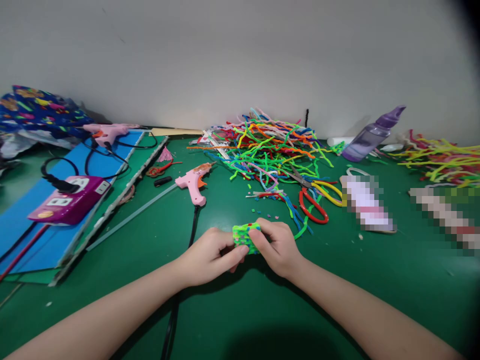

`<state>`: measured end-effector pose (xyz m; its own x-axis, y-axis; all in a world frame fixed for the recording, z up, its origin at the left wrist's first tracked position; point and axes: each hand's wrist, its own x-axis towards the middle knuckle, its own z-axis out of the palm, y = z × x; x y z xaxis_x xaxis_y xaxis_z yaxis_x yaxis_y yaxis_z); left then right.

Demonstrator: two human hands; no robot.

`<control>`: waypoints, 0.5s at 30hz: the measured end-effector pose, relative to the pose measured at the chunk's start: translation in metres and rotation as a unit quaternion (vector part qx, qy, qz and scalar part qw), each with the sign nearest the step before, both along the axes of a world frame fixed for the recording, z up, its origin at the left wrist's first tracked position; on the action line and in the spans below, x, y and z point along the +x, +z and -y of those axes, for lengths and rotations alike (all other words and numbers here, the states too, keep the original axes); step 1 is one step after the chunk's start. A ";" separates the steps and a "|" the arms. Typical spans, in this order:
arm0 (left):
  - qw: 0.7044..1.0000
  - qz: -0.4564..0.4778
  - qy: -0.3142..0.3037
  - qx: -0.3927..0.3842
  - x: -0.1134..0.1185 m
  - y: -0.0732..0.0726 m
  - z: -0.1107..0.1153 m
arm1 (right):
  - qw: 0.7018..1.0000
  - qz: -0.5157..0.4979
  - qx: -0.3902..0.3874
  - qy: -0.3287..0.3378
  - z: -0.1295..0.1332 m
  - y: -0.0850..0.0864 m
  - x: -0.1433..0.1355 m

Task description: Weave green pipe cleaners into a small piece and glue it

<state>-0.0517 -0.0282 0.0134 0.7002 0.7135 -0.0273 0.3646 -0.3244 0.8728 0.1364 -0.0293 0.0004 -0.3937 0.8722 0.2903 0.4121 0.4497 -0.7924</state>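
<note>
I can read no brand or lettering anywhere; the two flat items at 3 o'clock are pixelated beyond reading. Both of my hands meet low at centre on a small fuzzy green bundle (245, 237), a blocky wad of chenille stems flecked with red and blue. My left hand (208, 256) pinches its near side between thumb and fingers; my right hand (277, 247) curls over its far side, fingers closed on it. The bundle sits just above the green felt-like table (375, 280), held between the two hands.

At 12 o'clock from the bundle lies a loose heap of pipe cleaners (268, 145), thin, furry and many-coloured. At 11 o'clock a pink plastic glue gun (193, 181) rests on its side, its black cord running toward me. At 1 o'clock lie scissors (313, 197) with red and yellow loop handles. At 2 o'clock a translucent purple bottle (371, 134) lies tilted. At 9 to 10 o'clock a glossy magenta power strip (69, 200) sits on a blue board (37, 225), with a second pink glue gun (108, 132) beyond it.
</note>
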 end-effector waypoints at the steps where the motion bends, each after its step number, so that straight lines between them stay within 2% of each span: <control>1: 1.000 -0.007 -0.001 0.000 0.001 0.000 0.000 | 1.000 -0.002 -0.011 0.012 0.000 0.000 0.000; 5: 1.000 -0.025 -0.003 0.014 0.002 -0.003 0.001 | 0.999 -0.006 -0.014 0.038 -0.001 0.000 0.000; 9: 0.998 -0.044 0.008 0.033 0.003 -0.006 0.000 | 0.999 -0.004 0.040 0.025 -0.003 0.000 -0.002; 15: 0.993 -0.055 0.031 0.103 0.004 -0.005 0.000 | 0.993 0.024 0.115 0.002 -0.003 -0.002 -0.001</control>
